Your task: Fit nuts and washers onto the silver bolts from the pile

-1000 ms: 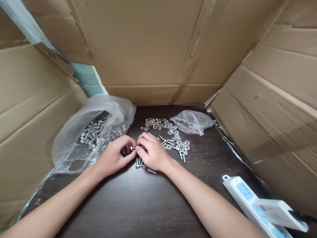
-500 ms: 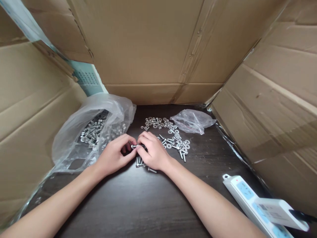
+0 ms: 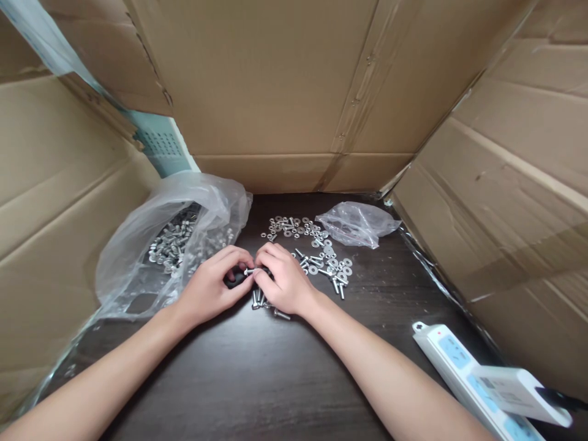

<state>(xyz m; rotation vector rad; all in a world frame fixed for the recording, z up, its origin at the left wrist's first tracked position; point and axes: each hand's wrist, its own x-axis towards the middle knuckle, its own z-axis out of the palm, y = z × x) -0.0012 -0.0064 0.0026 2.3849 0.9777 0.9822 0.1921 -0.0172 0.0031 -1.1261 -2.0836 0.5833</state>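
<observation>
Between my fingertips is a small silver bolt (image 3: pixel 248 271), partly hidden by the fingers. My left hand (image 3: pixel 214 280) pinches its left end, and my right hand (image 3: pixel 283 278) is closed round the other end. Whether a nut or washer sits on the bolt is too small to tell. Just below my right hand lie several bolts (image 3: pixel 257 299), partly under the fingers. Loose bolts, nuts and washers (image 3: pixel 328 263) are spread on the table to the right of and beyond my right hand.
An open clear plastic bag (image 3: pixel 124 245) full of bolts stands left of my left hand. A crumpled plastic bag (image 3: pixel 358 223) lies at the back right. Cardboard walls (image 3: pixel 285 92) enclose the dark table (image 3: pixel 239 380). A white power strip (image 3: pixel 452 361) with a plugged-in adapter is at right.
Both hands stay in nearly the same place. The bolt has turned slightly and shifted a little between the fingertips.
</observation>
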